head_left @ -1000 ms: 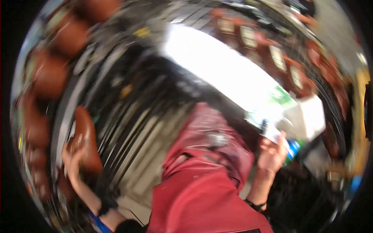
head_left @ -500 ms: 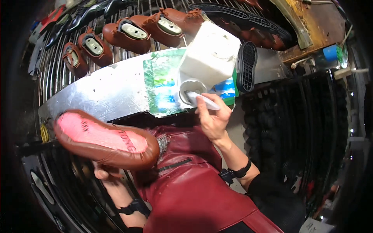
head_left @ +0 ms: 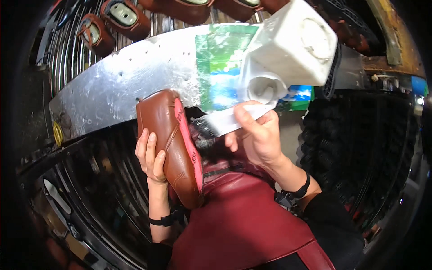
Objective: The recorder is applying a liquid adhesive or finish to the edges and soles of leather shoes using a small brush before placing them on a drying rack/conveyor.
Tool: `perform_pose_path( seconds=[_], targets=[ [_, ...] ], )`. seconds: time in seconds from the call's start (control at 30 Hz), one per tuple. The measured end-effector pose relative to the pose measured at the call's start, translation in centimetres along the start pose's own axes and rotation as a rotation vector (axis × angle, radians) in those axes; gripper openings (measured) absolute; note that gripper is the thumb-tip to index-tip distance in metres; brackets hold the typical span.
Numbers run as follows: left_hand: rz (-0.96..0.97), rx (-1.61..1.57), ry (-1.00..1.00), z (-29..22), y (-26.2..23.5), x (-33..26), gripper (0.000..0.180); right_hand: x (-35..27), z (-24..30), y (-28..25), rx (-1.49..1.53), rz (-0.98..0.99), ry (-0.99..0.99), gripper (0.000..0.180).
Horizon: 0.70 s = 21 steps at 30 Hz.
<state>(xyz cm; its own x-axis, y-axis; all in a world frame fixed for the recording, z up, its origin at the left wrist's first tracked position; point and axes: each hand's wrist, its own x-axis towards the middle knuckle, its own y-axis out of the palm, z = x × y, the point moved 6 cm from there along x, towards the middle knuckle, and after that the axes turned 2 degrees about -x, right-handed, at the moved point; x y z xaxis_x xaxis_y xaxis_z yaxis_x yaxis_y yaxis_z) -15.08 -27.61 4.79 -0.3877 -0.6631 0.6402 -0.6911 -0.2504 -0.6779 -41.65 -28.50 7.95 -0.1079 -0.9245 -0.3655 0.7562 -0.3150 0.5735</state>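
Observation:
My left hand (head_left: 152, 158) grips a brown leather shoe upper (head_left: 165, 137) from its left side, with the fingers spread over the leather. The shoe stands on edge, so its pink underside (head_left: 192, 150) faces right. My right hand (head_left: 265, 137) holds a brush (head_left: 231, 120) by its wide whitish handle. The dark bristles point left, close to the pink underside; whether they touch it I cannot tell. Just beyond my right hand, a white pot (head_left: 266, 90) with a round mouth stands joined to or against a tilted white plastic jug (head_left: 292, 45).
A metal bench plate (head_left: 130, 76) with a green and blue plastic sheet (head_left: 225, 58) lies ahead. Several brown shoes (head_left: 121, 18) sit on a rack of metal rods behind it. Black soles (head_left: 324, 135) are stacked at right. A dark red apron (head_left: 238, 216) covers my lap.
My left hand has turned the shoe from pink side up to on edge and brought it right. My right hand has drawn the brush out of the pot toward the shoe. The view has shifted.

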Motion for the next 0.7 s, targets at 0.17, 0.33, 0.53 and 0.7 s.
perform_pose_path(
  seconds=[0.17, 0.33, 0.53, 0.7],
  targets=[
    [0.021, -0.013, 0.015, 0.2, -0.5, 0.1, 0.030, 1.7, -2.3, 2.9, -0.203, 0.123, -0.023, 0.018],
    [0.004, -0.003, 0.050, -0.1, -0.9, 0.4, 0.032, 7.5, -1.2, 4.9, -0.452, 0.105, -0.152, 0.021],
    [-0.026, -0.049, 0.054, 0.2, -1.0, 0.4, 0.031, 8.9, -0.9, 5.2, -0.422, 0.161, -0.114, 0.021],
    [-0.071, -0.038, 0.065, 0.2, -1.0, 0.6, 0.026, 0.9, -1.7, 3.1, -0.450, 0.213, -0.029, 0.018]
  ],
)
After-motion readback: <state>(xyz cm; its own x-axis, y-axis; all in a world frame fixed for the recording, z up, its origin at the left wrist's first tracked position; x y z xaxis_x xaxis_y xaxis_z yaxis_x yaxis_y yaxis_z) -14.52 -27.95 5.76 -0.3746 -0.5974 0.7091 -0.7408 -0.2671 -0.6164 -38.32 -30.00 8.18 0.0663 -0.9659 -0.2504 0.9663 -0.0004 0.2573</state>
